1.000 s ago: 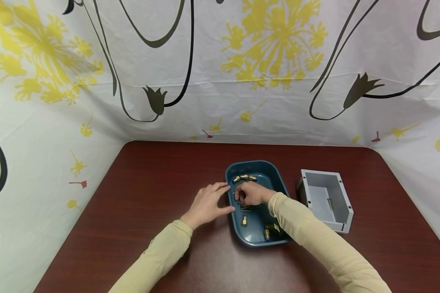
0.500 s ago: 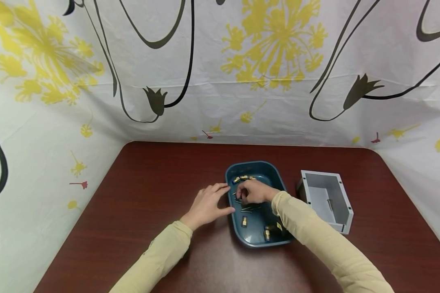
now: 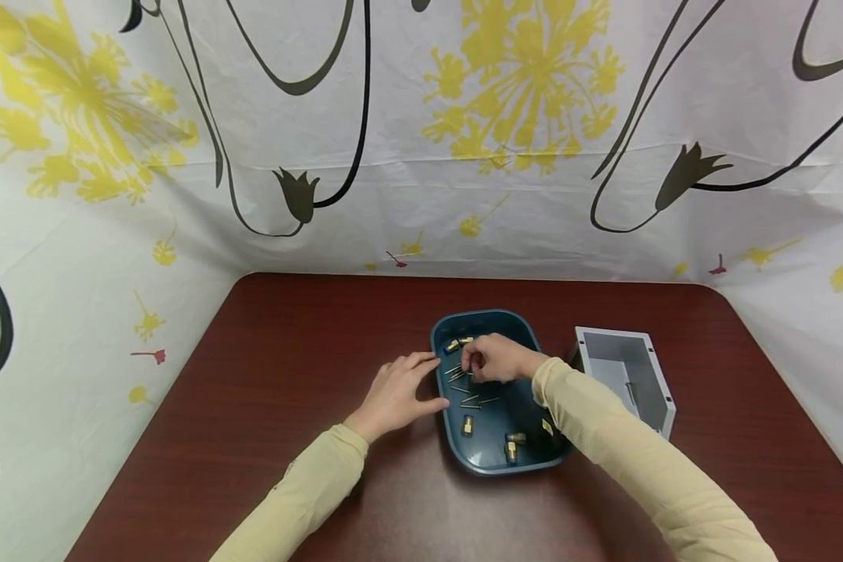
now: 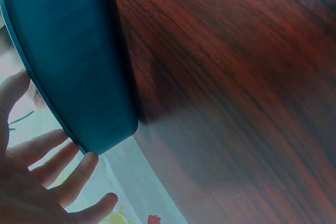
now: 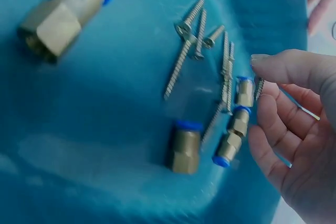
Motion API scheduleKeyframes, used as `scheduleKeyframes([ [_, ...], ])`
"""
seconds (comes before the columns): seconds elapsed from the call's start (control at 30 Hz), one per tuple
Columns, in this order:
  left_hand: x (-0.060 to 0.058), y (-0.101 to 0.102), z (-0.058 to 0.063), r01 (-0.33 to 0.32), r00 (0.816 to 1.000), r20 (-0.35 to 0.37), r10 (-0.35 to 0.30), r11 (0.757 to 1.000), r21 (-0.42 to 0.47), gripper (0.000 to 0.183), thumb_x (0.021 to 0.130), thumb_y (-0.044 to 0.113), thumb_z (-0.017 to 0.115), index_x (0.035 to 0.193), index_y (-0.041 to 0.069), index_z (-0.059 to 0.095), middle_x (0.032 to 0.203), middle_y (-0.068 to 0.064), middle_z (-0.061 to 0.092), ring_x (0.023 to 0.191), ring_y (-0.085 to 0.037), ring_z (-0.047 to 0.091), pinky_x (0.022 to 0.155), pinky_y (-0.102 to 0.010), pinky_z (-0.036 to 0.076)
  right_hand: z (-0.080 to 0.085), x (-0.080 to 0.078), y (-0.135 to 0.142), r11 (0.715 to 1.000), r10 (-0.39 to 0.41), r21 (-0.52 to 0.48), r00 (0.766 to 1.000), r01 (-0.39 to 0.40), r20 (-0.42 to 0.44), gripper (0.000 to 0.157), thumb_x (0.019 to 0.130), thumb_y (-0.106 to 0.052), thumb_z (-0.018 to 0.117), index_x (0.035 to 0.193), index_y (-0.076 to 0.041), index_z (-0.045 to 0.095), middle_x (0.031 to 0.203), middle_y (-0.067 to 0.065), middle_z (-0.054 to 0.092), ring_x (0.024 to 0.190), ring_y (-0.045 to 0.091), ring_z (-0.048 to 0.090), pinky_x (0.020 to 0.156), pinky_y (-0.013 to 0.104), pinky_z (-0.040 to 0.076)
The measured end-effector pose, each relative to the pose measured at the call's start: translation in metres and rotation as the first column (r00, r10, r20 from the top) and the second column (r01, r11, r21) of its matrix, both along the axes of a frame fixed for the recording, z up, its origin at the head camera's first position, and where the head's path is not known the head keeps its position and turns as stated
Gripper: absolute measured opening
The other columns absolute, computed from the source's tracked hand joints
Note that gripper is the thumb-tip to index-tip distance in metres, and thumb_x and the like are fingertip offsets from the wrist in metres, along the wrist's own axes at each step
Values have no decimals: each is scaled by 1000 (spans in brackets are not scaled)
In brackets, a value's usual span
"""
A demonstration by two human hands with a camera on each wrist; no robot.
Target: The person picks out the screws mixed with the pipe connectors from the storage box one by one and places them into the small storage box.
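My left hand [image 3: 395,395] touches the left rim of a blue tray [image 3: 488,454] with spread fingertips; in the left wrist view the fingers [image 4: 79,179] lie along the rim. Over the tray's middle is my right hand [image 3: 500,359], its thumb and fingers curled together. The right wrist view shows a screw [image 5: 259,88] pinched there, partly hidden by the fingers. Several loose screws [image 5: 181,69] are scattered on the tray floor. Brass push-in fittings with blue collars lie about them, including one standing apart [image 5: 186,148] and a larger one [image 5: 65,17].
Right of the tray stands an open grey box [image 3: 663,382] with a thin screw-like piece [image 3: 631,393] inside; the right sleeve covers its near part. Everything rests on a dark red-brown wooden table [image 3: 323,328]. A white patterned cloth [image 3: 407,187] hangs behind and at the sides.
My right hand has lifted slightly and moved up and right within the tray, uncovering more of the screws. My left hand stays at the rim.
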State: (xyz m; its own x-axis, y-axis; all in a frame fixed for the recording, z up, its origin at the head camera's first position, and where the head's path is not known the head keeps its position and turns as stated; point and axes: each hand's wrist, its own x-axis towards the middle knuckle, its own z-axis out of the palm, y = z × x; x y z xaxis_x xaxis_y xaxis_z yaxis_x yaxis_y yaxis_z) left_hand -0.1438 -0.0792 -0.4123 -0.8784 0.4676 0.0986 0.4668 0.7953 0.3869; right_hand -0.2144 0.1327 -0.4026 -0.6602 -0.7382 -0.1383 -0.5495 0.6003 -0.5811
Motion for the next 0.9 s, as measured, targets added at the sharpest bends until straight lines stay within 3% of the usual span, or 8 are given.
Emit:
scheduleKeyframes([
  [0.47,0,1,-1,-3,1000,-7,3,1000,2,66,75,48,64,126,10,49,127,-5,44,111,-23,42,88,-46,33,17,-1,22,1000,-17,7,1000,17,-4,12,77,0,61,88,-3,60,70,-3,52,60,12,47,58,28,42],
  [0.9,0,1,-1,-1,1000,5,1,1000,13,65,75,47,64,127,11,48,128,-5,43,112,-22,42,89,-46,32,36,-4,45,997,-64,50,997,66,-36,15,78,0,61,86,-12,59,74,-3,52,65,13,47,61,29,41],
])
